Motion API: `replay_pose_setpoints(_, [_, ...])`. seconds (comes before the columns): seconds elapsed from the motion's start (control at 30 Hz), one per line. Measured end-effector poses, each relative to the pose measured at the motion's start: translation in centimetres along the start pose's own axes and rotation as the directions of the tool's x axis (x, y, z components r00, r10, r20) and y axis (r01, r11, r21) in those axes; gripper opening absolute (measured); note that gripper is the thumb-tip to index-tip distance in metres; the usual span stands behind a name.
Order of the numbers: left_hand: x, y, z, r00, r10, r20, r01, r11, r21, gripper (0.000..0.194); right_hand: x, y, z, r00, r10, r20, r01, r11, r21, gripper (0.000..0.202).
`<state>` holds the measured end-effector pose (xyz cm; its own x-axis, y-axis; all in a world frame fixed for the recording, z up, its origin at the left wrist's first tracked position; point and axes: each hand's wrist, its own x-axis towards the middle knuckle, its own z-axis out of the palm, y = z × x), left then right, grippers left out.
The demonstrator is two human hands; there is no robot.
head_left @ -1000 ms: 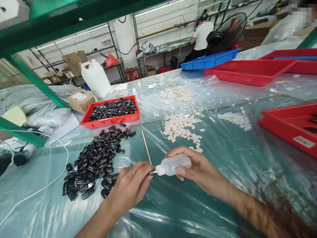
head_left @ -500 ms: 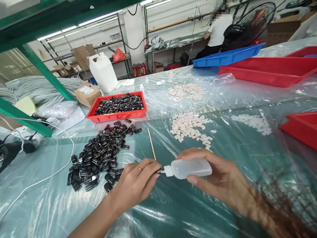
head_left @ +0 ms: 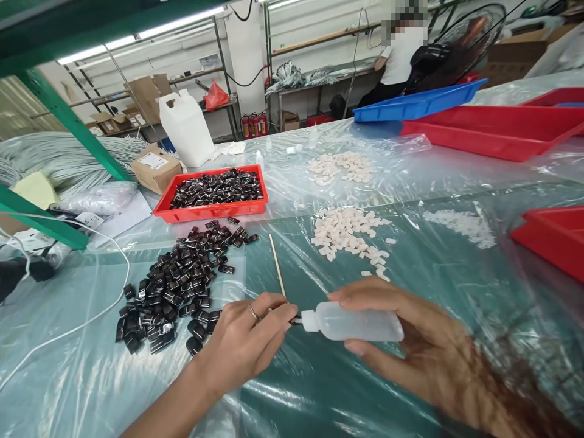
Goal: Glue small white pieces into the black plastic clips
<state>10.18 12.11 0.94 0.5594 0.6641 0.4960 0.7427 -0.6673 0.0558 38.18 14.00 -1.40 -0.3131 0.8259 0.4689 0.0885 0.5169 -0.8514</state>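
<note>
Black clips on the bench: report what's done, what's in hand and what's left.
Possibly done: the red tray holds many black clips, though their state is unclear. In hand: the left hand pinches one small dark piece against the nozzle of the squeeze bottle in the right hand. Left: the loose pile of black clips.

Tube lights [head_left: 137, 36] glow under a green steel frame [head_left: 68, 118]. White walls [head_left: 319, 24] back metal shelving [head_left: 201, 79] holding cardboard boxes [head_left: 146, 94].

clips pile [head_left: 182, 286] left of stick [head_left: 277, 264] | pellets [head_left: 349, 234] right | tray [head_left: 207, 211] behind pile | jug [head_left: 186, 128] behind tray
</note>
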Motion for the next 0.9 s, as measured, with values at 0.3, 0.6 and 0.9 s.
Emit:
replay_pose_setpoints(0.3, [-0.6,-0.6,0.2,0.998,0.031,0.059,-0.03,1.0,-0.007,0.019,-0.1,-0.5,-0.2,0.997,-0.079,0.025,0.081,0.993,-0.091,0.05])
replay_pose_setpoints(0.6, [-0.5,-0.6,0.5,0.997,0.044,0.06,-0.043,0.999,-0.006,0.02,-3.3,1.9,-0.8,0.942,-0.3,0.151,0.335,0.869,-0.363,0.099])
replay_pose_setpoints(0.9, [-0.4,-0.2,0.4,0.997,0.058,0.053,-0.058,0.998,0.01,0.021,-5.4,2.3,-1.4,0.887,-0.376,0.269,0.462,0.703,-0.541,0.105])
